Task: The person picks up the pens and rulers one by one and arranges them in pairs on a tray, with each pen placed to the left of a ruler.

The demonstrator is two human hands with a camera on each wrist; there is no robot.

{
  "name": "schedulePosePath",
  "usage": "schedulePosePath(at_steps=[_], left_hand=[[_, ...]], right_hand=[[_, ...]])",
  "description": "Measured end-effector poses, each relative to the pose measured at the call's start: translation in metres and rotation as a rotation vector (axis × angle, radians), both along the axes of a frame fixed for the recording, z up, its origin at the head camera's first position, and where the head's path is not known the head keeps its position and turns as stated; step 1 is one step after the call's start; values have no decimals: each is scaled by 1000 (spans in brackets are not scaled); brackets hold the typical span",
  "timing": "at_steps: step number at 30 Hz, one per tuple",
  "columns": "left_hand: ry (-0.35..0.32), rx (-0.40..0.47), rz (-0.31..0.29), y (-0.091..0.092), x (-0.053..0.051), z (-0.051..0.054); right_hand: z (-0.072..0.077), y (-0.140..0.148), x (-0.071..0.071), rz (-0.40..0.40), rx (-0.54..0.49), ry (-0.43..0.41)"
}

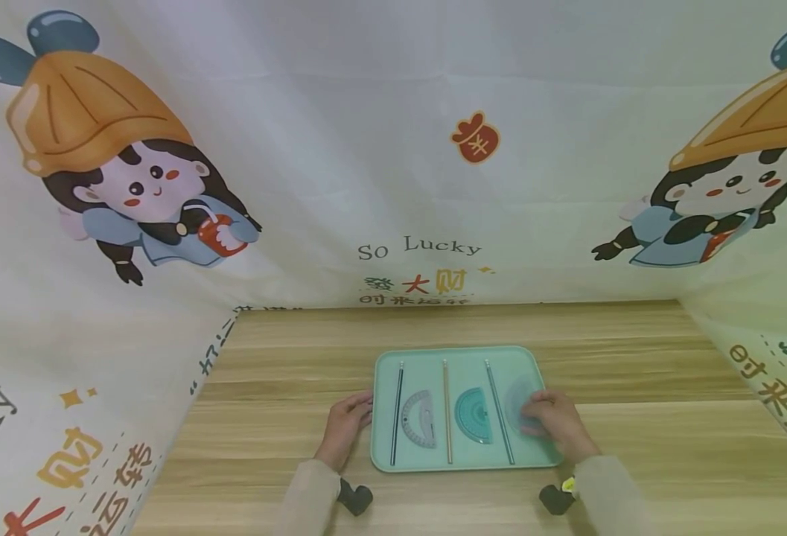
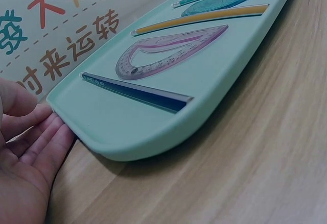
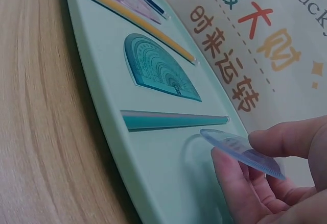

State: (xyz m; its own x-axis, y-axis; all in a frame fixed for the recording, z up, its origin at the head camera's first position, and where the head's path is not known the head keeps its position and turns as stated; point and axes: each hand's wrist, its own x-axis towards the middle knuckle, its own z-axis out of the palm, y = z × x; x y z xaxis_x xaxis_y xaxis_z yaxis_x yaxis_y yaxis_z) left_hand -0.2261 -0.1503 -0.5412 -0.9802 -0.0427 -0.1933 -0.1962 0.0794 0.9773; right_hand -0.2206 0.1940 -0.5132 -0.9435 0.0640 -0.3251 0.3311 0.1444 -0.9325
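A pale green tray (image 1: 423,365) lies on the wooden table. My right hand (image 1: 561,424) pinches a clear bluish protractor (image 3: 240,150) between thumb and fingers, tilted above the tray's right part. At the tray's left edge, my left hand (image 1: 345,426) touches the rim with extended fingers, the thumb apart. From left to right, the tray holds a dark blue pencil (image 1: 397,417), a clear purplish protractor (image 2: 127,66), a yellow pencil (image 1: 447,417), a teal protractor (image 1: 473,417) and a teal pencil (image 3: 173,120).
Around the tray runs the wood-grain tabletop (image 1: 648,417). A white printed cloth (image 1: 339,149) with cartoon figures and lettering hangs behind the table and at both sides. Small black devices (image 1: 557,499) sit at both wrists.
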Motion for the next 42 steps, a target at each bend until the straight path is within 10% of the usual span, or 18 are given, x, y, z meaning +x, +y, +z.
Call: schedulePosePath(at_steps=[11,25,42], left_hand=[[-9,-11,7,1,-1,-1],[-6,3,12,1,0,-1],[2,2,-1,0,0,-1]], right_hand=[[1,-5,-2,-16,134,-27],[11,-12,3,27,594,94],[20,-13,1,132,853,-3]])
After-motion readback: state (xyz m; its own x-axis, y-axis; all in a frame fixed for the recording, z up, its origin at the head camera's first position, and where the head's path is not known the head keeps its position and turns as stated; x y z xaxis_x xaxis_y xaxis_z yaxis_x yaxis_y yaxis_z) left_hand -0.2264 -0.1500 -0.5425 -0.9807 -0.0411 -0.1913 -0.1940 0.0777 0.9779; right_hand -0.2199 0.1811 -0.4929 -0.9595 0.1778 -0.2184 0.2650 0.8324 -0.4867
